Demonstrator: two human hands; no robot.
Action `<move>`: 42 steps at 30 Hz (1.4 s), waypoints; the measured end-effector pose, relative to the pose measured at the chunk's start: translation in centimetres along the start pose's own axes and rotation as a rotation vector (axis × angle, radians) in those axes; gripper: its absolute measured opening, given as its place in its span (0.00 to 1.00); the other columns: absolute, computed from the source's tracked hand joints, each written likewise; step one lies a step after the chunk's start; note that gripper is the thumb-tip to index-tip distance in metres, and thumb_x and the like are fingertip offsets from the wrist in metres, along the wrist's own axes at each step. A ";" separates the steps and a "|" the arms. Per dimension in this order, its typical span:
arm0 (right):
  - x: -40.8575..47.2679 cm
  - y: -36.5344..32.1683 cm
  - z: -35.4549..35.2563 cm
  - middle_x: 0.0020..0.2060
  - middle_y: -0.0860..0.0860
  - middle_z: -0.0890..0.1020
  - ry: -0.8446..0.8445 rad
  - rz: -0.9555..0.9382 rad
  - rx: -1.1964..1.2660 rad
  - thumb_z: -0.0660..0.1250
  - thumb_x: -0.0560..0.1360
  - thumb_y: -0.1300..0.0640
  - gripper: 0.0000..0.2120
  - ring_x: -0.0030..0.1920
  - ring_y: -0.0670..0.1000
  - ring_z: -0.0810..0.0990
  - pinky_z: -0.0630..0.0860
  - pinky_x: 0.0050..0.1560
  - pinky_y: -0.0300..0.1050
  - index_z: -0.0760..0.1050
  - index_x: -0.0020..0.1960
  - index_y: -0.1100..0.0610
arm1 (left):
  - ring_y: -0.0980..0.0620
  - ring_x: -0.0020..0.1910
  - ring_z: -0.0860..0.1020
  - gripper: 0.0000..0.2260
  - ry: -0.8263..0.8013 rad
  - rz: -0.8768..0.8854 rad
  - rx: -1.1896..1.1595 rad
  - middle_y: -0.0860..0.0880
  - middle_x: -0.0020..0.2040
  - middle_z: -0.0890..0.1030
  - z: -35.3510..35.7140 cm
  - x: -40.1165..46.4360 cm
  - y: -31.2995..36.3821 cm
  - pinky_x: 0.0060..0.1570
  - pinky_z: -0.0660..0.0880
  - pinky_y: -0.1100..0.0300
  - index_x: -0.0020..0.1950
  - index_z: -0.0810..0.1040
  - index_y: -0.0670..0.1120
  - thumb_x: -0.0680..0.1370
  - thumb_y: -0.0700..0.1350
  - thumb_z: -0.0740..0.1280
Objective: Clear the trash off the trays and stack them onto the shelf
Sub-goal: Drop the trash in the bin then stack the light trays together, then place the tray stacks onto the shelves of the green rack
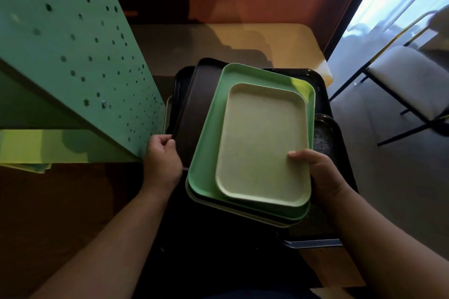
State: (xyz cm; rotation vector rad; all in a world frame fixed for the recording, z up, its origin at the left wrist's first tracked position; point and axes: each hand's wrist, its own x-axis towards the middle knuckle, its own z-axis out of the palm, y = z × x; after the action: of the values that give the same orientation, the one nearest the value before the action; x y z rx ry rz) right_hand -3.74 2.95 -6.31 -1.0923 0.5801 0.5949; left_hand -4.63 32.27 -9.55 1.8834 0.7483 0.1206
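Observation:
A cream tray [262, 143] lies on top of a green tray [209, 138], both skewed on a pile of dark trays. A brown tray [194, 109] sticks out to the left beneath the green one. My left hand [161, 158] grips the brown tray's near left edge. My right hand [318, 175] holds the right side of the pile, thumb resting on the cream tray. No trash shows on the top tray. A black tray [318, 85] lies under the pile at the back right.
A mint-green perforated shelf panel [73, 43] rises close on the left. A tan table [267, 41] stands behind the pile. A metal-framed chair [413, 85] stands at the right by a bright window. A dark textured tray [324, 138] lies right of the pile.

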 end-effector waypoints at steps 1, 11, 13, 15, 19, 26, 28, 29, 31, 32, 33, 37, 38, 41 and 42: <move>-0.4 0.0 0.3 0.46 0.63 0.86 -0.014 -0.010 0.017 0.65 0.67 0.60 0.24 0.42 0.63 0.85 0.83 0.43 0.57 0.78 0.62 0.65 | 0.50 0.38 0.75 0.05 -0.031 0.024 -0.020 0.45 0.45 0.78 -0.2 -0.5 0.4 0.38 0.70 0.58 0.56 0.74 0.46 0.83 0.42 0.60; -3.9 -2.2 0.7 0.42 0.60 0.87 0.015 -0.192 0.137 0.58 0.77 0.63 0.15 0.39 0.60 0.87 0.85 0.37 0.52 0.78 0.58 0.65 | 0.47 0.54 0.84 0.11 -0.434 0.006 -0.187 0.45 0.52 0.85 -2.9 -2.5 5.8 0.55 0.80 0.51 0.56 0.81 0.47 0.83 0.51 0.62; -4.6 -2.7 0.6 0.42 0.60 0.87 0.034 -0.208 0.097 0.57 0.79 0.62 0.14 0.38 0.60 0.87 0.85 0.38 0.52 0.78 0.58 0.65 | 0.49 0.53 0.85 0.25 -0.564 -0.054 -0.176 0.45 0.53 0.86 -3.1 -3.3 7.3 0.56 0.80 0.52 0.60 0.82 0.48 0.79 0.66 0.60; -5.3 -3.8 0.5 0.41 0.60 0.87 0.055 -0.235 0.049 0.58 0.79 0.62 0.14 0.38 0.59 0.86 0.85 0.38 0.51 0.78 0.58 0.66 | 0.41 0.58 0.83 0.34 -0.711 -0.145 -0.254 0.40 0.57 0.85 -3.3 -4.1 8.7 0.62 0.77 0.43 0.62 0.82 0.47 0.73 0.73 0.60; -7.0 -6.1 -0.5 0.43 0.59 0.88 0.038 -0.259 0.000 0.58 0.80 0.61 0.16 0.38 0.59 0.87 0.85 0.36 0.50 0.76 0.63 0.66 | 0.35 0.58 0.82 0.33 -0.812 -0.153 -0.250 0.38 0.57 0.84 -3.4 -6.7 11.0 0.57 0.79 0.44 0.64 0.81 0.48 0.73 0.72 0.62; -8.2 -8.0 -1.9 0.29 0.56 0.85 0.124 -0.235 -0.151 0.63 0.79 0.61 0.08 0.26 0.53 0.84 0.81 0.26 0.42 0.77 0.51 0.66 | 0.41 0.45 0.83 0.33 -0.947 -0.265 -0.260 0.37 0.52 0.84 -2.6 -9.8 13.4 0.41 0.81 0.51 0.61 0.81 0.42 0.68 0.66 0.68; -8.0 -8.3 -2.1 0.27 0.56 0.84 0.125 -0.227 -0.141 0.64 0.79 0.60 0.08 0.24 0.52 0.83 0.79 0.24 0.41 0.75 0.49 0.66 | 0.37 0.49 0.82 0.32 -0.852 -0.238 -0.254 0.36 0.55 0.84 -2.3 -9.9 13.7 0.51 0.79 0.44 0.60 0.82 0.43 0.67 0.66 0.71; -8.0 -8.3 -2.1 0.27 0.56 0.84 0.110 -0.217 -0.117 0.64 0.79 0.59 0.08 0.24 0.52 0.83 0.79 0.24 0.41 0.75 0.50 0.66 | 0.35 0.53 0.82 0.31 -0.798 -0.202 -0.265 0.35 0.57 0.83 -2.1 -9.7 13.8 0.56 0.77 0.40 0.60 0.82 0.44 0.68 0.66 0.71; -8.1 -8.3 -2.0 0.30 0.57 0.85 0.056 -0.192 -0.081 0.63 0.79 0.57 0.12 0.27 0.54 0.84 0.80 0.25 0.42 0.75 0.56 0.66 | 0.33 0.58 0.81 0.30 -0.699 -0.124 -0.307 0.34 0.60 0.82 -2.1 -9.8 14.3 0.62 0.73 0.37 0.60 0.83 0.46 0.71 0.68 0.67; -8.3 -8.5 -1.8 0.32 0.58 0.85 0.031 -0.184 -0.083 0.63 0.79 0.56 0.14 0.28 0.54 0.85 0.80 0.26 0.43 0.74 0.59 0.66 | 0.34 0.58 0.81 0.30 -0.643 -0.105 -0.309 0.34 0.59 0.82 -2.2 -9.8 14.6 0.62 0.73 0.38 0.60 0.83 0.46 0.72 0.68 0.65; -8.6 -8.8 -1.4 0.32 0.57 0.85 0.006 -0.185 -0.083 0.63 0.80 0.55 0.14 0.28 0.54 0.85 0.80 0.26 0.42 0.75 0.59 0.65 | 0.36 0.55 0.82 0.32 -0.596 -0.091 -0.286 0.35 0.57 0.83 -2.4 -9.9 15.1 0.60 0.75 0.40 0.58 0.84 0.44 0.71 0.69 0.64; -9.6 -12.5 0.2 0.33 0.55 0.86 -0.031 -0.329 -0.108 0.59 0.83 0.57 0.12 0.28 0.47 0.84 0.80 0.29 0.38 0.77 0.59 0.62 | 0.43 0.40 0.82 0.28 -0.618 -0.023 -0.229 0.39 0.45 0.84 -3.5 -10.2 17.9 0.40 0.81 0.50 0.55 0.83 0.40 0.75 0.65 0.65; -10.0 -13.3 0.7 0.35 0.55 0.87 -0.075 -0.340 -0.086 0.57 0.84 0.57 0.14 0.30 0.47 0.86 0.81 0.31 0.39 0.76 0.62 0.63 | 0.44 0.39 0.82 0.26 -0.649 -0.005 -0.241 0.40 0.44 0.82 -3.9 -10.4 18.7 0.36 0.81 0.52 0.57 0.81 0.39 0.77 0.61 0.66; -11.3 -15.1 2.2 0.41 0.59 0.87 -0.176 -0.294 -0.038 0.55 0.83 0.51 0.18 0.37 0.57 0.87 0.84 0.34 0.49 0.76 0.62 0.61 | 0.47 0.39 0.83 0.16 -0.704 0.063 -0.280 0.42 0.44 0.83 -5.5 -11.3 21.6 0.35 0.83 0.49 0.58 0.78 0.40 0.80 0.51 0.65; -11.8 -15.6 2.8 0.42 0.60 0.87 -0.199 -0.286 -0.042 0.56 0.82 0.49 0.20 0.38 0.59 0.87 0.84 0.36 0.52 0.77 0.63 0.60 | 0.47 0.39 0.84 0.14 -0.711 0.074 -0.321 0.41 0.44 0.83 -6.1 -11.5 22.5 0.34 0.83 0.49 0.59 0.77 0.40 0.80 0.49 0.65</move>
State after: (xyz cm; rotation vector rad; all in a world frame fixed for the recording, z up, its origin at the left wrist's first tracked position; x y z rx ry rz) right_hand -0.87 -1.57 12.75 -1.1162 0.2333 0.4602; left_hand -6.41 25.32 15.45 1.4927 0.1555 -0.3506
